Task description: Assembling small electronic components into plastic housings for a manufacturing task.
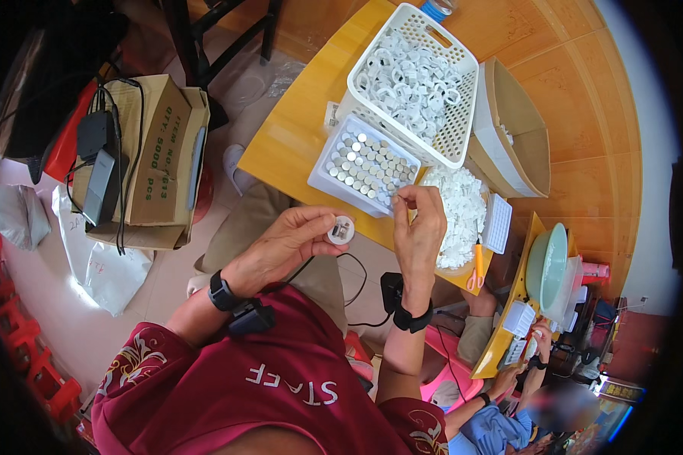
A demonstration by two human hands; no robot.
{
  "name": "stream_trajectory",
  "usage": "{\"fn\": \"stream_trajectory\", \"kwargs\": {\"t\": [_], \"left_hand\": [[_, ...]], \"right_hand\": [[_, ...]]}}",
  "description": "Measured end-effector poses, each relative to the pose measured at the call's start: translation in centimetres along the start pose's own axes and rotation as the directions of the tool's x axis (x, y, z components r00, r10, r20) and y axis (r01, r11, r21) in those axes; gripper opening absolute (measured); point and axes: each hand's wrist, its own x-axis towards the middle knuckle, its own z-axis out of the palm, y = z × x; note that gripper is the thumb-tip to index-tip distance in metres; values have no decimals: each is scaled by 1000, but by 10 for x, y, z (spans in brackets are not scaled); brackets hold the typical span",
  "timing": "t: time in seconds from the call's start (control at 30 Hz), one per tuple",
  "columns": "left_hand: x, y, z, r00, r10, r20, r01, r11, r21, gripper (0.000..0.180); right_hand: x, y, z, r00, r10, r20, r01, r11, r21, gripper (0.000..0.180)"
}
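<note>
My left hand [300, 235] is closed, pinching a small round white plastic housing [341, 230] between thumb and fingers. Its open face, with metal contacts inside, is turned up. My right hand [421, 227] is at the near right corner of a white plastic tray [347, 195], thumb and fingertips pressed together. Whatever may be between those fingertips is too small to make out. Many silver button cells [368, 164] lie spread in the tray. To the right of that hand is a heap of small white plastic pieces [457, 208].
Behind the tray, a perforated white basket [467, 102] holds white ring-shaped parts on the yellow table [288, 136]. Orange-handled scissors [476, 265] lie at the right edge. Cardboard boxes stand left [155, 163] and back right [535, 129]. Another person [501, 421] works at lower right.
</note>
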Motion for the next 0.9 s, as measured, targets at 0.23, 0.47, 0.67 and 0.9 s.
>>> {"fn": "stream_trajectory", "kwargs": {"t": [0.23,0.47,0.67,0.9], "left_hand": [[-1,-2,-6,1000,2,-6,-2,1000,0,25],[-5,-4,-4,999,34,-6,-34,999,18,23],[-9,-5,-4,999,40,-23,-39,998,43,23],[-10,-8,-3,997,67,-46,-63,995,82,23]], "right_hand": [[-30,-44,-1,998,-57,4,55,981,185,14],[-47,-46,17,970,-228,-89,238,962,133,20],[-52,-45,15,989,-146,-25,148,960,236,18],[-50,-47,8,989,-116,88,87,956,279,18]]}}
